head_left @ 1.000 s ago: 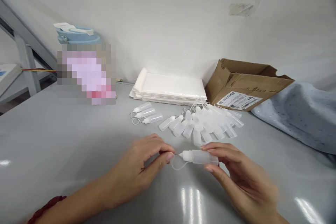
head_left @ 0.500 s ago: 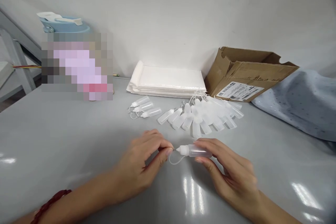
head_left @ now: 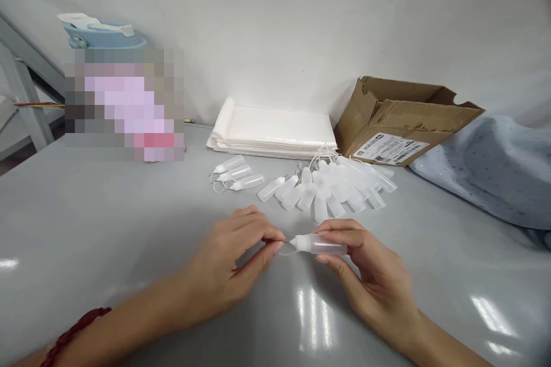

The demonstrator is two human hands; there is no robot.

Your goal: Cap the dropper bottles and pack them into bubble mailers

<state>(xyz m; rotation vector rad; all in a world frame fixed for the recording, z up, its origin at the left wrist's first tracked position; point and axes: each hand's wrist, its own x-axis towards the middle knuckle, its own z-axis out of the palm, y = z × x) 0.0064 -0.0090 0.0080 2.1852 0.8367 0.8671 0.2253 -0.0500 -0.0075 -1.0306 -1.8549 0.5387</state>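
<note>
My right hand (head_left: pixel 365 269) grips a small translucent needle-tip bottle (head_left: pixel 322 244) by its body, between thumb and fingers. The bottle lies level above the table, its white nozzle pointing left and a thin metal needle (head_left: pixel 287 241) sticking out of it. At the needle's tip, my left hand (head_left: pixel 245 252) pinches thumb against fingertips. A thin pale strap (head_left: pixel 287 253) curves from the bottle's neck into that pinch; its capped end is hidden by the fingers. Behind the hands lies a heap of similar bottles (head_left: pixel 331 186). Three more bottles (head_left: pixel 235 173) rest apart, to the left of it.
A stack of white padded envelopes (head_left: pixel 273 129) lies against the wall. Right of it, an open cardboard box (head_left: pixel 404 120) leans beside a grey speckled cloth or bag (head_left: pixel 482 178). A blue container (head_left: pixel 105 36) stands at the back left, near a blurred-out pinkish patch (head_left: pixel 129 103).
The strap's loop has flattened and risen towards the needle. My right hand has shifted slightly left and up with the bottle; the left pinch stays at the needle tip.
</note>
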